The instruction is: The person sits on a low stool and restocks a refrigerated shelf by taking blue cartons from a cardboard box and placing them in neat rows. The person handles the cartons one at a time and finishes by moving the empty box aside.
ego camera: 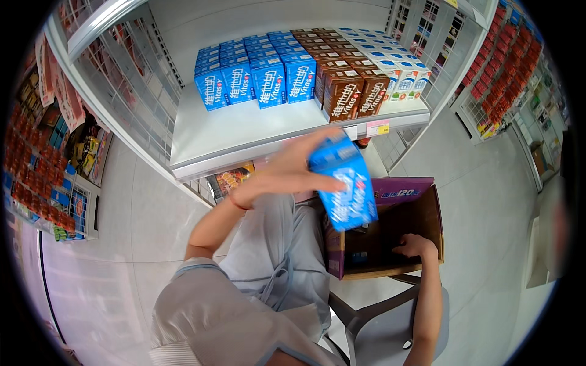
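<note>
My left hand (300, 167) grips a blue Vitasoy drink carton (345, 183), slightly blurred, between the shelf's front edge and a cardboard box. My right hand (414, 246) reaches into the open cardboard box (389, 273) at the lower right, its fingertips in shadow; whether they touch anything cannot be told. A small blue item (358, 257) lies in the dark inside the box. On the white shelf (238, 130) stand rows of blue cartons (270, 82), then brown Vitasoy cartons (343, 94), then white milk cartons (406, 81) at the right.
A grey chair (389, 320) stands beneath and beside the box. Price tags (377, 128) line the shelf's front edge. Below the shelf, packaged goods (229, 180) show. Wire-mesh shelf sides flank the cartons, and racks of red packs (508, 59) stand to both sides.
</note>
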`<state>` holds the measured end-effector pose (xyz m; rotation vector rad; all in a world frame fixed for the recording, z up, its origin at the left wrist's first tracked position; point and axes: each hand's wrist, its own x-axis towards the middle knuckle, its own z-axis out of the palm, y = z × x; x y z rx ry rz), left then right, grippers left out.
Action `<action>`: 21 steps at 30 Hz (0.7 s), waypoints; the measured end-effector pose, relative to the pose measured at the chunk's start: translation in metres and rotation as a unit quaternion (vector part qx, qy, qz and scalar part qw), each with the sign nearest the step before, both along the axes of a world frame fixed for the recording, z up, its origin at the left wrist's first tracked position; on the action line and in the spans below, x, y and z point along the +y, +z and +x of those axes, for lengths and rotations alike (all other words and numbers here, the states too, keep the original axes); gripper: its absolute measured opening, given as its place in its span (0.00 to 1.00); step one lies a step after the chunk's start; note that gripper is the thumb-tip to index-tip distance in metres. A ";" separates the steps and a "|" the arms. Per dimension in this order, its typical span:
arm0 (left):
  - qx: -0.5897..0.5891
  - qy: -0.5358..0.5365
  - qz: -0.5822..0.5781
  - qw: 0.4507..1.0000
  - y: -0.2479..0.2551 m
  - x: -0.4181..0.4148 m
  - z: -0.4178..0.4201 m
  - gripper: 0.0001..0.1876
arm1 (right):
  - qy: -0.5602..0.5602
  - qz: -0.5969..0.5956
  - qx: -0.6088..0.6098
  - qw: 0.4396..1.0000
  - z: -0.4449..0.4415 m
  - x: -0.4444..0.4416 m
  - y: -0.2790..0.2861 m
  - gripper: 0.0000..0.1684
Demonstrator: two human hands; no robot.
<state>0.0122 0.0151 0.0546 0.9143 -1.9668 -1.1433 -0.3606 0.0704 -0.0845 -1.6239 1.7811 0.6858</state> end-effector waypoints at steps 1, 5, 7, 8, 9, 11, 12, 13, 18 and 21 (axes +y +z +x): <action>-0.009 0.069 -0.068 0.995 0.011 0.002 0.016 0.42 | -0.002 -0.004 -0.008 1.000 -0.003 0.000 -0.004 0.34; -0.119 0.283 -0.221 0.926 0.048 -0.004 0.075 0.43 | 0.018 -0.004 -0.027 0.999 0.001 -0.004 -0.007 0.34; -0.183 0.339 -0.246 0.890 0.057 -0.017 0.103 0.44 | 0.030 -0.006 -0.041 0.999 0.008 -0.006 -0.005 0.34; -0.185 0.338 -0.231 0.893 0.057 -0.027 0.115 0.44 | 0.029 -0.009 -0.058 0.998 0.009 -0.007 -0.003 0.34; -0.190 0.340 -0.215 0.895 0.054 -0.035 0.127 0.44 | 0.032 -0.011 -0.076 0.997 0.011 -0.008 -0.002 0.34; -0.192 0.337 -0.183 0.903 0.043 -0.051 0.141 0.43 | 0.031 -0.016 -0.091 0.995 0.010 -0.007 -0.004 0.33; -0.190 0.335 -0.166 0.908 0.036 -0.058 0.147 0.43 | 0.033 -0.020 -0.087 0.995 0.008 -0.006 -0.006 0.33; -0.187 0.334 -0.149 0.912 0.028 -0.065 0.152 0.43 | 0.035 -0.025 -0.082 0.996 0.008 -0.006 -0.006 0.33; -0.104 0.299 -0.106 0.943 0.008 -0.067 0.168 0.46 | 0.030 -0.019 -0.069 0.997 0.018 0.000 0.007 0.33; -0.182 0.360 -0.190 0.895 0.011 -0.052 0.154 0.46 | 0.034 -0.028 -0.082 0.996 0.025 0.006 0.008 0.34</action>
